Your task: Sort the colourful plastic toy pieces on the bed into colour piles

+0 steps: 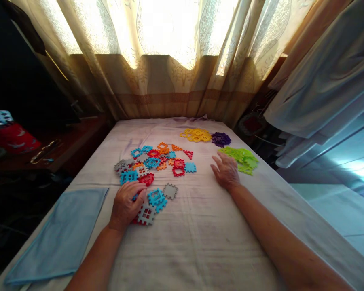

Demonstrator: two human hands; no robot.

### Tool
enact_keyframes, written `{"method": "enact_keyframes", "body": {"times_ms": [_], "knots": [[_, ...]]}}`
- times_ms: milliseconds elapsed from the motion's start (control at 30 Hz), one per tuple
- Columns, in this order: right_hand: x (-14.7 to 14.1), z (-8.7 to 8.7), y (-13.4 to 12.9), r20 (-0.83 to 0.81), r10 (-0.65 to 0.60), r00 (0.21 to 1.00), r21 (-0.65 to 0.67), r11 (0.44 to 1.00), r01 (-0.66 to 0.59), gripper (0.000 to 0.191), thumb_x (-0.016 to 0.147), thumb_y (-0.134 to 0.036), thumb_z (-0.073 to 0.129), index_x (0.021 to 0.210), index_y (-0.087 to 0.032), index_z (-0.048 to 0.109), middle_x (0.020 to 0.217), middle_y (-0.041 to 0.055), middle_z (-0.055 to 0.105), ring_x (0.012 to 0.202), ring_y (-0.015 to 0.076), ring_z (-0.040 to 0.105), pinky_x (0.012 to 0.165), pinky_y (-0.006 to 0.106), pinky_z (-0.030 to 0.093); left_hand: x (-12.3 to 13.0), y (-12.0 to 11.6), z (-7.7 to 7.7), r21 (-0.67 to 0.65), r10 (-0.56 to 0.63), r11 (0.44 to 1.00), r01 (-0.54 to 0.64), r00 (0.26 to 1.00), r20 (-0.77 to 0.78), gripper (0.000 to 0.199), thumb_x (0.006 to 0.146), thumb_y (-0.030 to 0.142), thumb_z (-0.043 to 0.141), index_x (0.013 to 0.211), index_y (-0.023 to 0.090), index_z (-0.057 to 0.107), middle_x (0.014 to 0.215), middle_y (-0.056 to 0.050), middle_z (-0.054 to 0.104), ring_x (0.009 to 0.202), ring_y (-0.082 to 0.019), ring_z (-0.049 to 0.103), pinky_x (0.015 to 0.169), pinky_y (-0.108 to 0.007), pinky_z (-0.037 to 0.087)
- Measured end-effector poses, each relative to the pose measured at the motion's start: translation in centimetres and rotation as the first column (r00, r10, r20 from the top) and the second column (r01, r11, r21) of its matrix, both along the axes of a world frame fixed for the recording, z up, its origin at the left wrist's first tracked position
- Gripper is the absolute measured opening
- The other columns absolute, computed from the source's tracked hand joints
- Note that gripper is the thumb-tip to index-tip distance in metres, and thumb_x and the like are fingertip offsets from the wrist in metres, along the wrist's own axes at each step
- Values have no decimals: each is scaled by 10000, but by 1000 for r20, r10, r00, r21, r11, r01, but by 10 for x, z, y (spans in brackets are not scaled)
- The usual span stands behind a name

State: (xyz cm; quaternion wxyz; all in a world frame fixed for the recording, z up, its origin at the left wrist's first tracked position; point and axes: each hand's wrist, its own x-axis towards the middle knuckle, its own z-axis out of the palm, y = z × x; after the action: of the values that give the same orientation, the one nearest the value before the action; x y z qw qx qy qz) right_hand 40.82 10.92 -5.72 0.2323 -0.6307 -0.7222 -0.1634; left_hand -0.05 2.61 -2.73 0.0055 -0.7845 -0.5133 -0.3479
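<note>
My left hand [128, 205] lies over the near part of a mixed heap of plastic interlocking building tiles. Its fingers are curled, and a bit of a blue tile [135, 197] shows between thumb and fingers. Close by it are a grey window tile [146, 214], a blue frame tile [156, 196] and a plain grey tile [170, 191]. My right hand [226, 171] is held with fingers apart and nothing in them, just left of a light green tile pile [244, 159]. Red, orange, blue and grey tiles [152, 162] make up the farther heap.
Yellow tiles [197, 135] and purple tiles [221, 139] sit in separate piles at the far right of the cloth-covered table [200, 242]. A folded light blue cloth [60, 234] lies at the left edge. Curtains [170, 81] hang behind; white fabric [318, 76] hangs on the right.
</note>
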Motion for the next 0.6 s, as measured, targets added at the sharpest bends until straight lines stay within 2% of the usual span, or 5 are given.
{"method": "enact_keyframes", "body": {"times_ms": [67, 167, 300, 400, 600], "knots": [[-32, 2, 6, -53, 16, 998, -79, 997, -20, 472, 965, -420, 410, 1348, -204, 583, 1465, 153, 496, 1348, 292, 425, 1105, 480, 301, -2, -8, 0, -54, 15, 998, -19, 997, -76, 379, 929, 491, 502, 1146, 250, 699, 1202, -79, 709, 1210, -285, 594, 1114, -535, 368], [-78, 12, 27, -140, -77, 987, -219, 975, 45, 551, 965, -482, 395, 1427, -203, 507, 1497, 175, 451, 1362, 305, 416, 1087, 479, 326, -5, -23, -5, -179, -7, 983, -40, 968, -251, 744, 780, 626, 650, 1423, 279, 508, 1515, -130, 462, 1406, -396, 386, 1140, -659, 246], [-126, 28, 53, -172, -158, 972, -425, 902, 72, 597, 965, -534, 382, 1470, -223, 456, 1508, 179, 434, 1375, 317, 408, 1088, 519, 322, 2, -28, -12, -264, -10, 961, -89, 937, -349, 868, 744, 613, 699, 1499, 313, 393, 1611, -140, 290, 1467, -424, 256, 1144, -701, 159], [-148, 30, 49, -148, -26, 989, -475, 879, -48, 580, 945, -554, 432, 1423, -235, 512, 1515, 158, 439, 1380, 311, 405, 1104, 546, 297, 15, -14, -13, -219, 21, 970, -102, 939, -344, 743, 812, 559, 653, 1476, 312, 429, 1594, -123, 334, 1468, -382, 274, 1169, -679, 113], [-148, 19, 20, -219, 333, 917, -323, 862, -390, 492, 929, -459, 520, 1361, -230, 569, 1396, 117, 591, 1304, 255, 504, 1140, 504, 273, 23, 32, 4, -104, 40, 992, -75, 951, -308, 560, 886, 535, 561, 1373, 258, 555, 1517, -123, 462, 1444, -343, 338, 1193, -622, 143]]}}
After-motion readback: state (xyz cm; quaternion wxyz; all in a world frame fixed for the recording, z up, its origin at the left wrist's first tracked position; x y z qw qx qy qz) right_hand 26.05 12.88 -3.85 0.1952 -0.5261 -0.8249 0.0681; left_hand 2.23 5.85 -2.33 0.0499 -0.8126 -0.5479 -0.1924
